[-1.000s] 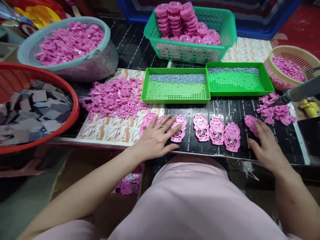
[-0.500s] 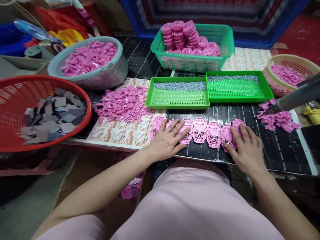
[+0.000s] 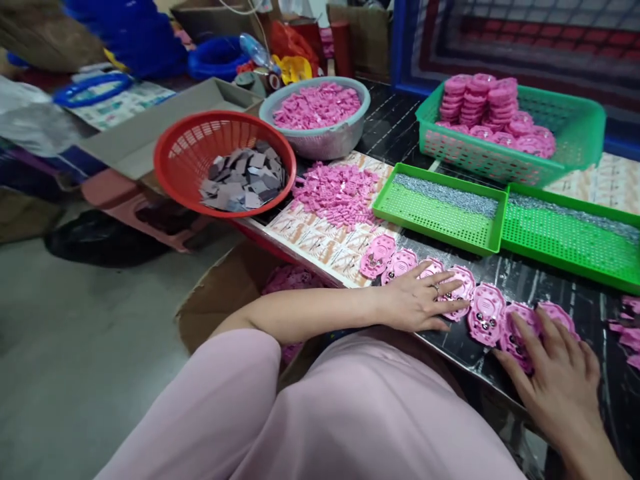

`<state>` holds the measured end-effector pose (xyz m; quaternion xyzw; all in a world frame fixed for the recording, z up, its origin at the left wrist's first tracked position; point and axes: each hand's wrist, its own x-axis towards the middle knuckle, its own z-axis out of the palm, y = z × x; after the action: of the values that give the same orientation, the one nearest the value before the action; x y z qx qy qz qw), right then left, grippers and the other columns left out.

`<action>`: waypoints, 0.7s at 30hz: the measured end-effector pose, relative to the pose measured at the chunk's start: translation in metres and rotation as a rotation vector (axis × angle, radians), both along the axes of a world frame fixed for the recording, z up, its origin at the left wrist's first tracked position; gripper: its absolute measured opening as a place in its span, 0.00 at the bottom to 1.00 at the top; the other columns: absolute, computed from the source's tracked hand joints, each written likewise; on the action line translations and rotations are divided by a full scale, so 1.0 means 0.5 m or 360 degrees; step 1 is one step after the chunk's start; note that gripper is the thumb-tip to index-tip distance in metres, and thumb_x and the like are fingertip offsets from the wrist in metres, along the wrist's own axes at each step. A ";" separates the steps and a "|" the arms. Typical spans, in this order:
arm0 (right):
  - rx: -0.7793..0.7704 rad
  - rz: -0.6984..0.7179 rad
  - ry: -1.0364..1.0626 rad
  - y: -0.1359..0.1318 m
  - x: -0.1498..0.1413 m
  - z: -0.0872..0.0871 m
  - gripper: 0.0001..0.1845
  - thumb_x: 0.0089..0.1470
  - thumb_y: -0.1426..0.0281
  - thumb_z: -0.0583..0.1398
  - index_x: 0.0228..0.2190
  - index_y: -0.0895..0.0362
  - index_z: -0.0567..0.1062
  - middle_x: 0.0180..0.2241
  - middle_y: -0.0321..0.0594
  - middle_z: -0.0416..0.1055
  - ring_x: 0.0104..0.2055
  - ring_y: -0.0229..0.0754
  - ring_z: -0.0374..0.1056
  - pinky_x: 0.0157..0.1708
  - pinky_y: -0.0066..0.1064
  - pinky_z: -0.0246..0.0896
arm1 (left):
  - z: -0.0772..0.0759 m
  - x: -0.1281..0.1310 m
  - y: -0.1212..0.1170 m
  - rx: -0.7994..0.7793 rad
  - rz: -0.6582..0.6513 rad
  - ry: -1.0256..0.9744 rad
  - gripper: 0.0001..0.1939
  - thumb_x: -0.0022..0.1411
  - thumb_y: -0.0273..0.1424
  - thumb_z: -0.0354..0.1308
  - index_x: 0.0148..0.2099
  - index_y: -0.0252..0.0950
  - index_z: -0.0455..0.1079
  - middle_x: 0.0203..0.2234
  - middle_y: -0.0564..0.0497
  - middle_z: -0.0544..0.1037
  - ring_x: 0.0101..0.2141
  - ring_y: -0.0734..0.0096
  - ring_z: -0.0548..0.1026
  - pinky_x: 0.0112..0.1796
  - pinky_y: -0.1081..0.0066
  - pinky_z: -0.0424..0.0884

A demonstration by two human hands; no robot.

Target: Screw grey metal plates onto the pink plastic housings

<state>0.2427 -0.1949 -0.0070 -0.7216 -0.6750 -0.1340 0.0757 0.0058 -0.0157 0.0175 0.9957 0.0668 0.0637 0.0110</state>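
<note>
Through the head view I have a bowed row of seven pink shells (image 3: 487,315) lying flat along the near edge of the table (image 3: 307,243), most of them touching or just beside their neighbours. The left hand (image 3: 419,300) lies palm down across the third and fourth from the left, fingers fanned well apart, tips over the fourth, thumb at the table's near edge; I see nothing pinched in it. The fifth lies bare between the two hands, and the first two sit just beyond the left hand's outer side. The right hand (image 3: 560,373) covers part of the last two: its index finger crosses the sixth, the next fingers reach onto the seventh, and the thumb stands wide at the sixth's near edge. I take that hand as spread and resting, though I cannot tell how hard it presses. Beyond the row I have a pink heap (image 3: 340,193) and two green trays (image 3: 445,223) end to end, with grey bits (image 3: 445,192) along their far sides. Farther back stands a green basket (image 3: 500,160) with stacked pink discs (image 3: 477,100); leftward, a pale basin (image 3: 333,145) of pink parts (image 3: 317,107) and a red basket (image 3: 185,160) of grey squares (image 3: 247,177)
</note>
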 end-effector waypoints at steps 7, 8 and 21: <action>0.0261 0.0416 0.0095 0.113 0.043 0.089 0.27 0.62 0.57 0.51 0.55 0.61 0.67 0.56 0.55 0.65 0.58 0.57 0.62 0.57 0.48 0.59 | 0.059 -0.011 0.127 0.0119 0.0361 -0.0177 0.23 0.69 0.37 0.50 0.63 0.35 0.60 0.62 0.40 0.64 0.62 0.55 0.59 0.58 0.55 0.58; 0.0272 0.0435 0.0030 0.141 0.055 0.094 0.26 0.62 0.58 0.52 0.54 0.62 0.69 0.54 0.55 0.66 0.56 0.56 0.63 0.57 0.46 0.59 | 0.061 -0.006 0.153 0.0127 0.0401 -0.0161 0.23 0.68 0.35 0.53 0.61 0.33 0.63 0.60 0.38 0.65 0.61 0.53 0.60 0.57 0.56 0.59; 0.0264 0.0260 0.0207 0.317 0.134 0.040 0.37 0.57 0.41 0.44 0.24 0.57 0.76 0.23 0.47 0.70 0.28 0.48 0.63 0.29 0.39 0.56 | 0.036 -0.013 0.294 0.0121 0.0393 0.0006 0.08 0.66 0.33 0.56 0.39 0.36 0.75 0.34 0.48 0.76 0.39 0.69 0.71 0.42 0.71 0.65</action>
<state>0.3098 -0.0363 0.0131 -0.6626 -0.7119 -0.1356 0.1892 -0.0008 0.1315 0.0354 0.9797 0.1864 0.0651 -0.0349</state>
